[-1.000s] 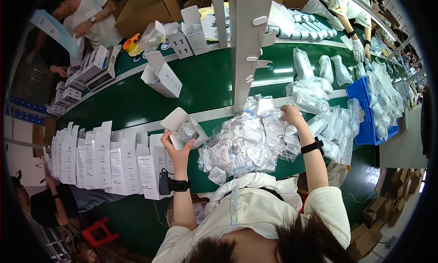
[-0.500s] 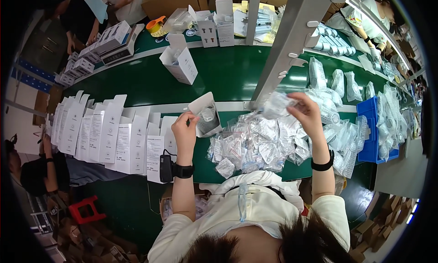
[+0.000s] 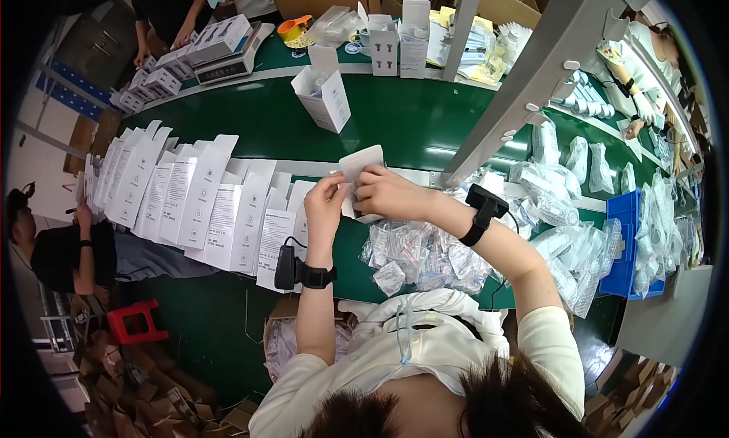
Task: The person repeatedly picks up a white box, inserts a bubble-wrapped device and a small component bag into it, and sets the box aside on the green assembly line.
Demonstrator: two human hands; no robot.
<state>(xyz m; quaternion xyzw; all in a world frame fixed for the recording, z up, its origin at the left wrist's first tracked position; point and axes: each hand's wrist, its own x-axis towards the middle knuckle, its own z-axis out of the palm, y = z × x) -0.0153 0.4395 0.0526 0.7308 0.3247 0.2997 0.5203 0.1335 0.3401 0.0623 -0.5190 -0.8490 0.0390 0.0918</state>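
Observation:
A white carton stands with its top flap raised at the near rail of the green bench. My left hand is closed on its left edge. My right hand has its fingers bent down at the carton's mouth; what they hold is hidden behind the hand. Below my right forearm lies a heap of small clear plastic bags with white printed papers in them. To the left stands a row of open white cartons, packed side by side with flaps up.
Another open carton stands across the conveyor. A grey metal post slants up at the right. Bubble-wrapped pieces and a blue bin lie beyond it. A red stool is on the floor; co-workers sit around.
My right hand has moved left from above the heap to the carton, and the clear bag it held is out of sight. My left hand stays at the carton. The view has shifted slightly.

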